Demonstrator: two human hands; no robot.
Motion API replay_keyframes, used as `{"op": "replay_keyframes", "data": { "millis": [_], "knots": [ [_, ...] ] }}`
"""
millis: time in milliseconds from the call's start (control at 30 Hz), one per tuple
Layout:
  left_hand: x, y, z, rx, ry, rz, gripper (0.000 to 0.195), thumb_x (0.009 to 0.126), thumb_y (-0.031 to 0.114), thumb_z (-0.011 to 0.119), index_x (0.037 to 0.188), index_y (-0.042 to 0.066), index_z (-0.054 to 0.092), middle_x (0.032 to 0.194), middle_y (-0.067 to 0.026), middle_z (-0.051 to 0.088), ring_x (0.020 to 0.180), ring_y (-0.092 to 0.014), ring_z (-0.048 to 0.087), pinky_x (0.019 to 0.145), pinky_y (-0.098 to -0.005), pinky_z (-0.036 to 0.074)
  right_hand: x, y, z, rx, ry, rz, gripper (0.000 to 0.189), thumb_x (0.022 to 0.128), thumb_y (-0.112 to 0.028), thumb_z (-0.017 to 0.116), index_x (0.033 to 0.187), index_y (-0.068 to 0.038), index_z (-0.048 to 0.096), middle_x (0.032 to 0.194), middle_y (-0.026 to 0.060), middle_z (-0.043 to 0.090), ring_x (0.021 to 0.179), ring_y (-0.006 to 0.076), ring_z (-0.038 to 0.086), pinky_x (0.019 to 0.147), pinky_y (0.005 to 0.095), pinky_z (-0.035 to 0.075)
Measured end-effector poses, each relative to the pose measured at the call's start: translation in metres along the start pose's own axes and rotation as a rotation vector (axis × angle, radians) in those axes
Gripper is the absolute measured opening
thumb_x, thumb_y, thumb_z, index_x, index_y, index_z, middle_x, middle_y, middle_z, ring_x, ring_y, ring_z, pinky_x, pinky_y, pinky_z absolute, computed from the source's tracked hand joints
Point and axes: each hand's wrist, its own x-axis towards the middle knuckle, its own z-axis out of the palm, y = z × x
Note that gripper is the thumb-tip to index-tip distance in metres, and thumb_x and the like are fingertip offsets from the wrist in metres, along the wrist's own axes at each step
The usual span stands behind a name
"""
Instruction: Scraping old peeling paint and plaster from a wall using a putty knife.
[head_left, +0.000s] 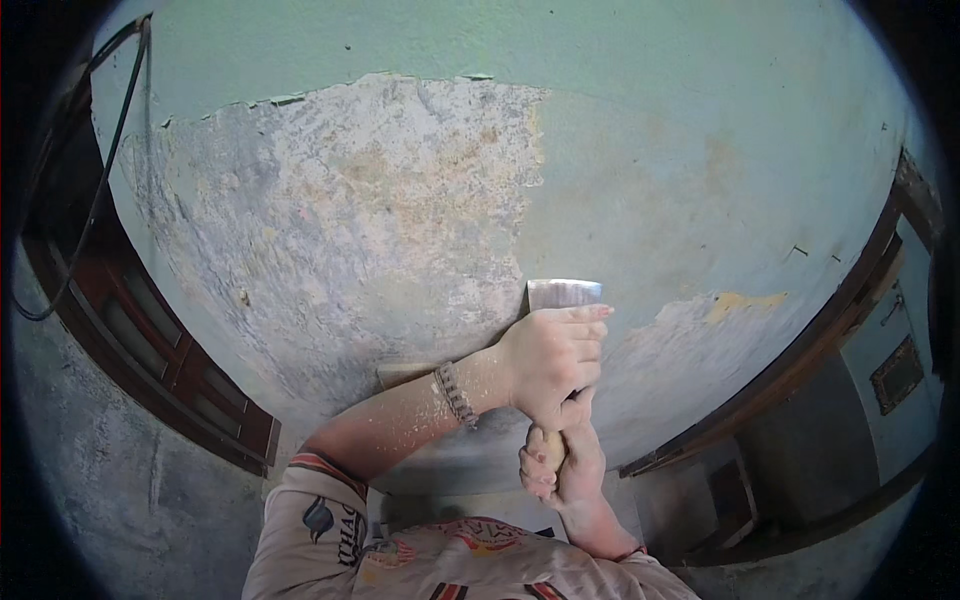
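A wide metal wall scraper (564, 293) points upward, its blade edge against or very near the painted wall (615, 210). Wrapped around the lower blade and neck is my left hand (559, 360), which hides most of the metal. Just below it, my right hand (574, 469) grips the pale handle (553, 448). Left of the blade spreads a large bare patch (390, 217) of whitish, stained plaster. Green paint borders it above and to the right, with a ragged, lifting upper edge.
Dark cables (120, 142) hang at the upper left beside a brown wooden door (142, 322). A smaller stripped patch (682, 330) lies to the right. Nails (801, 250) stick out farther right, near a dark wooden frame (787, 375). A bracelet (455, 394) circles my left wrist.
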Motion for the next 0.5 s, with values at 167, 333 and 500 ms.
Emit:
{"op": "replay_keyframes", "data": {
  "millis": [167,333,500],
  "knots": [
    [0.012,-0.006,-0.018,-0.046,-0.026,-0.009,0.012,0.056,0.015,0.064,0.060,0.007,0.056,0.074,-0.0068,0.063,0.093,-0.026,0.067,0.104,-0.0433,0.050,0.006,-0.013,0.020,-0.104,0.002,-0.005,0.045,0.104,-0.043,0.036,0.084,-0.004,0.047,0.059,0.0062,0.043,0.037,0.0134,0.037,0.030,0.0270,0.031],
    [-0.011,0.002,0.002,-0.043,-0.065,-0.055,0.014,0.059,0.016,0.066,0.062,0.006,0.057,0.077,-0.0079,0.064,0.096,-0.026,0.067,0.106,-0.0435,0.049,0.005,0.004,-0.009,-0.053,0.008,0.032,0.037,0.104,-0.040,0.038,0.092,-0.005,0.046,0.063,0.0070,0.045,0.038,0.0136,0.037,0.031,0.0271,0.033],
    [-0.013,0.000,-0.002,-0.044,-0.047,-0.035,0.015,0.061,0.016,0.068,0.063,0.005,0.057,0.081,-0.0087,0.065,0.099,-0.028,0.067,0.106,-0.0447,0.048,0.007,0.009,-0.012,0.011,-0.074,-0.011,0.024,0.105,-0.029,0.038,0.099,-0.007,0.044,0.066,0.0084,0.049,0.041,0.0170,0.045,0.033,0.0285,0.036]
  ]
}}
